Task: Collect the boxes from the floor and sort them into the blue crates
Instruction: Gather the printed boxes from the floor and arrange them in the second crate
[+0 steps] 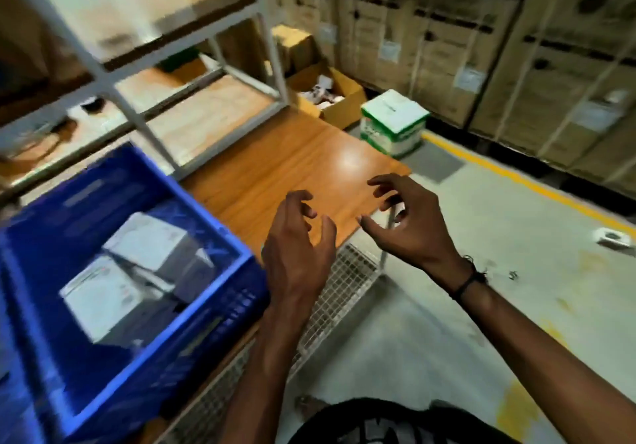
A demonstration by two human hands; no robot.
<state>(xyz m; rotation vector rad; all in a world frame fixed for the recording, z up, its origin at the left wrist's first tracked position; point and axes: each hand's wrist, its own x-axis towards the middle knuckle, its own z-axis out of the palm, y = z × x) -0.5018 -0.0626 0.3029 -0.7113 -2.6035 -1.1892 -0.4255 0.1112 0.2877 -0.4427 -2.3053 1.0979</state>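
We hold our left hand [296, 250] and right hand [409, 223] apart, fingers loosely curled, empty, over the table [275, 175] edge. White boxes [137, 264] lie in the blue crate [144, 337].

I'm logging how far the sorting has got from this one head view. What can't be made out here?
- Blue crate: motion blur smears the white boxes inside; count and print unreadable, and the left and bottom edges cut it off.
- Small white item on the floor: too small and blurred to identify.
- Open cardboard carton: contents blurred, partly hidden by its walls.
- Labels on the stacked cartons: too blurred to read.
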